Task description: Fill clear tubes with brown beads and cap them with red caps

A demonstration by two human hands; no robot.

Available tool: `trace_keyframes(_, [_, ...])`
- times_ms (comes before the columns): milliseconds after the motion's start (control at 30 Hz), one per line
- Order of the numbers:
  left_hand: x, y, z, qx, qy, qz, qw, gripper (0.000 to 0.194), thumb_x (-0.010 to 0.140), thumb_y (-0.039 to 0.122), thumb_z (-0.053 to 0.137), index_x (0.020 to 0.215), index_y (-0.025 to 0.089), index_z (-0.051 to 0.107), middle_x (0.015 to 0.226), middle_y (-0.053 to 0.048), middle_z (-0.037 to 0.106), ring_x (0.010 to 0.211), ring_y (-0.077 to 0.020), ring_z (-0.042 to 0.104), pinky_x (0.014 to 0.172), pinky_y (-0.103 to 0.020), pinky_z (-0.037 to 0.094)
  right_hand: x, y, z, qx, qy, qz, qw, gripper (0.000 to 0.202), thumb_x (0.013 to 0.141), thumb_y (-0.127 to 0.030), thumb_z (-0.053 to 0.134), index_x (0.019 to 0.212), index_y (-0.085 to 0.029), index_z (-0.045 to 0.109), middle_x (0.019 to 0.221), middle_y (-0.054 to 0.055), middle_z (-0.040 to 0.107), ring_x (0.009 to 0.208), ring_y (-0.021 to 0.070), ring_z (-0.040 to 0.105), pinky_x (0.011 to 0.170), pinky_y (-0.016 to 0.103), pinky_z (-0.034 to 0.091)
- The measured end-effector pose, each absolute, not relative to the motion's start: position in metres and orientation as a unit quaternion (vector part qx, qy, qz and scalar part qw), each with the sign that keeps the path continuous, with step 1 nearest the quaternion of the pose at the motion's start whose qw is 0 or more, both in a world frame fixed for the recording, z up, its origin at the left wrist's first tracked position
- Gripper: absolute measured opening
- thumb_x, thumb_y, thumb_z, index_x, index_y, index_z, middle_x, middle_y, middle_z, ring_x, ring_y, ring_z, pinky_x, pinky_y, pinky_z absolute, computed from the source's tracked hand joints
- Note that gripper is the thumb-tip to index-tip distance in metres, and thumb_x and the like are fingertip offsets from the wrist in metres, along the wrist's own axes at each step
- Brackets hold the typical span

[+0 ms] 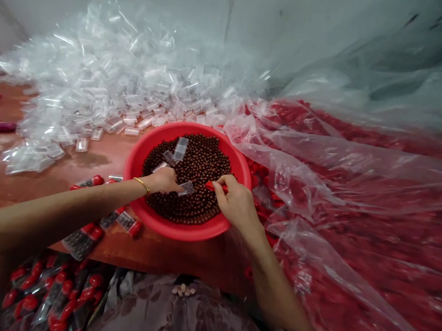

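A red plastic basin (184, 232) holds a layer of small round brown balls (202, 156). My left hand (164, 180) reaches into its left side, fingers closed on a clear plastic tube (186, 188) just above the balls. Over the basin's right side, my right hand (236, 199) pinches a small red cap (211, 186). The cap and the tube are apart. Another clear tube (181, 148) lies on the balls near the back, with more beside it, partly behind my left hand.
Loose clear tubes (108, 92) are heaped behind the basin, against the wall. On the right, plastic sheeting (299, 176) covers many red caps (370, 246). Filled, capped tubes (126, 223) lie at the basin's near left, with more filled tubes (53, 295) piled below the table edge.
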State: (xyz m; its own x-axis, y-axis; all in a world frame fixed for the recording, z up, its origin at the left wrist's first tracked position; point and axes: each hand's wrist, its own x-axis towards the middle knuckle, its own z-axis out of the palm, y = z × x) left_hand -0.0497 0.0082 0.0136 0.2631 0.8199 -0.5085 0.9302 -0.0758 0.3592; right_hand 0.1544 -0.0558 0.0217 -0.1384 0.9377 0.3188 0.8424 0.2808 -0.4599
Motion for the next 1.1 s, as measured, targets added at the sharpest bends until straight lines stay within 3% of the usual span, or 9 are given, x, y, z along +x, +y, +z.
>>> trace_keyframes(100, [-0.047,0.004,0.012,0.754,0.571,-0.106,0.307,0.043,0.074,0.055,0.053,0.06,0.014,0.058,0.052,-0.004,0.056,0.046,-0.0124,0.049,0.047,-0.024,0.031,0.156,-0.056,0.021,-0.589,-0.741,0.109,0.303,0.018,0.089,-0.031,0.046,0.08,-0.019,0.055,0.071,0.003,0.065,0.059,0.0153,0.058,0.059,0.025,0.038])
trace_keyframes(200, [-0.038,0.0,0.014,0.781,0.56,-0.062,0.27,0.035,0.072,0.046,0.058,0.058,0.014,0.057,0.054,-0.003,0.056,0.05,-0.0121,0.05,0.048,-0.023,0.031,0.157,-0.057,0.021,-0.59,-0.738,0.119,0.306,0.017,0.088,-0.031,0.047,0.08,-0.019,0.056,0.071,0.002,0.064,0.054,0.0131,0.054,0.058,0.025,0.038])
trace_keyframes(367, [-0.019,0.008,0.014,0.558,0.606,-0.069,0.562,0.025,0.078,0.03,0.056,0.061,0.012,0.056,0.05,-0.003,0.057,0.043,-0.0115,0.051,0.05,-0.023,0.042,0.157,-0.059,0.022,-0.587,-0.734,0.134,0.314,0.018,0.088,-0.033,0.048,0.081,-0.019,0.057,0.07,0.001,0.064,0.05,0.0117,0.052,0.051,0.023,0.035])
trace_keyframes(467, [-0.007,0.024,0.006,0.48,0.593,-0.014,0.646,0.024,0.079,0.024,0.057,0.059,0.01,0.056,0.047,-0.005,0.057,0.041,-0.0131,0.052,0.051,-0.026,0.044,0.157,-0.06,0.022,-0.588,-0.731,0.125,0.323,0.019,0.088,-0.033,0.048,0.08,-0.019,0.057,0.069,0.001,0.065,0.05,0.0116,0.053,0.05,0.023,0.035])
trace_keyframes(767, [0.008,0.041,-0.011,0.463,0.54,0.217,0.668,0.008,0.082,0.016,0.056,0.083,0.015,0.048,0.066,0.004,0.057,0.051,-0.0067,0.055,0.059,-0.021,0.046,0.156,-0.06,0.021,-0.617,-0.724,0.09,0.295,0.024,0.09,-0.034,0.042,0.086,-0.019,0.061,0.063,0.002,0.064,0.049,0.0139,0.056,0.049,0.024,0.035])
trace_keyframes(933, [-0.005,0.03,0.004,0.506,0.485,0.267,0.661,0.021,0.076,0.02,0.065,0.095,0.016,0.055,0.083,0.001,0.062,0.065,-0.0064,0.056,0.061,-0.018,0.042,0.159,-0.059,0.02,-0.583,-0.692,0.127,0.407,0.022,0.086,-0.038,0.053,0.081,-0.018,0.061,0.065,0.0,0.062,0.055,0.0111,0.055,0.056,0.022,0.041])
trace_keyframes(1100, [-0.023,0.012,0.025,0.535,0.371,0.335,0.681,0.032,0.07,0.023,0.071,0.098,0.015,0.059,0.096,-0.002,0.062,0.08,-0.0084,0.055,0.072,-0.021,0.043,0.166,-0.06,0.027,-0.539,-0.717,0.174,0.408,0.015,0.081,-0.034,0.061,0.083,-0.019,0.062,0.073,0.0,0.062,0.066,0.0125,0.057,0.062,0.023,0.046])
